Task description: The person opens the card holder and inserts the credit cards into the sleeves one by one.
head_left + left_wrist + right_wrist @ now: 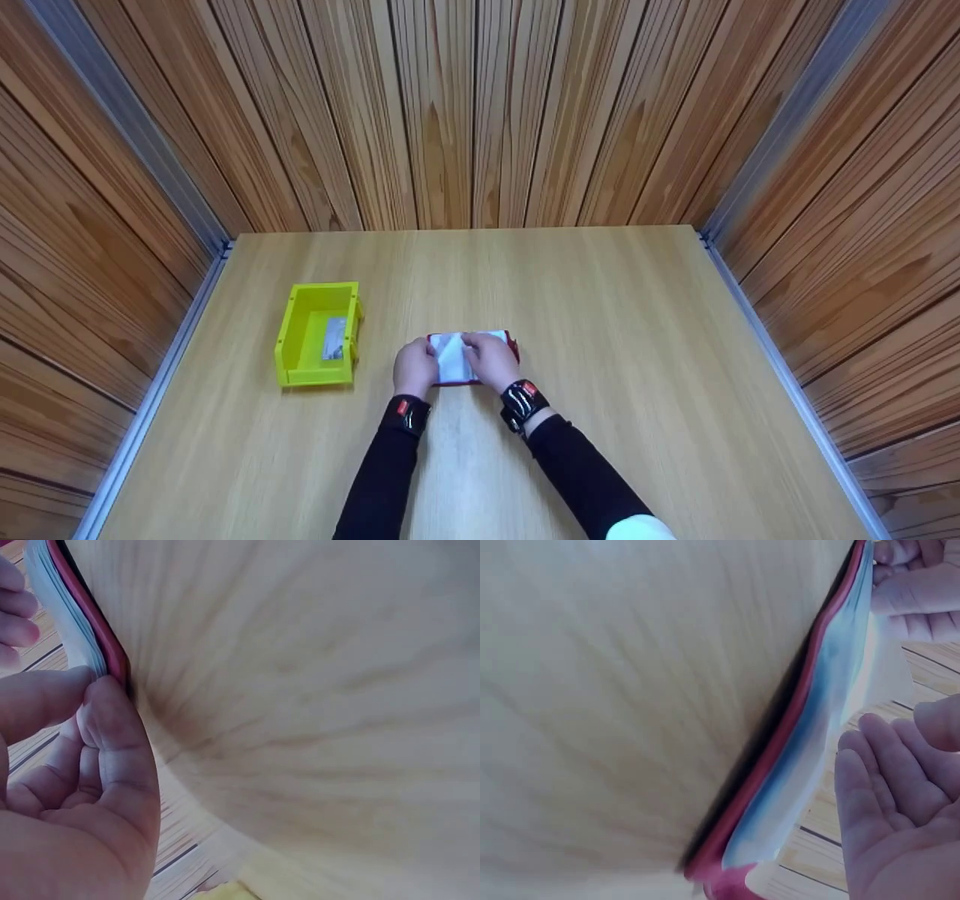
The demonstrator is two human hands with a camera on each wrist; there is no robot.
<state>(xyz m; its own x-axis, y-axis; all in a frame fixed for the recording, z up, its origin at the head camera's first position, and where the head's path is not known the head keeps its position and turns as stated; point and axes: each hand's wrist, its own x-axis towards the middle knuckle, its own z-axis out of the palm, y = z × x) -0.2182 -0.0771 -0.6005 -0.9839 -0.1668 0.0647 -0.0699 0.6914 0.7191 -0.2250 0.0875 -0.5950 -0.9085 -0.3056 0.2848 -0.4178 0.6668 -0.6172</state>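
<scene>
Yellow bin [318,334] blocks the table's [615,315] left side, wooden walls [465,112] close three sides — right half and near edge open

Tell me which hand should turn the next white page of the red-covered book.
Right, probably: the right hand already lies over the white pages, while the left hand pinches the red book at its left edge.

The wooden table [600,315] bears a yellow bin [317,334] and a red-covered booklet [480,358].

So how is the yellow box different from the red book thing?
The yellow box is an open bin with tall walls; the red book lies flat and thin. The box sits alone, untouched; the left hand and right hand are on the book's white pages. Both rest on the wooden table.
</scene>
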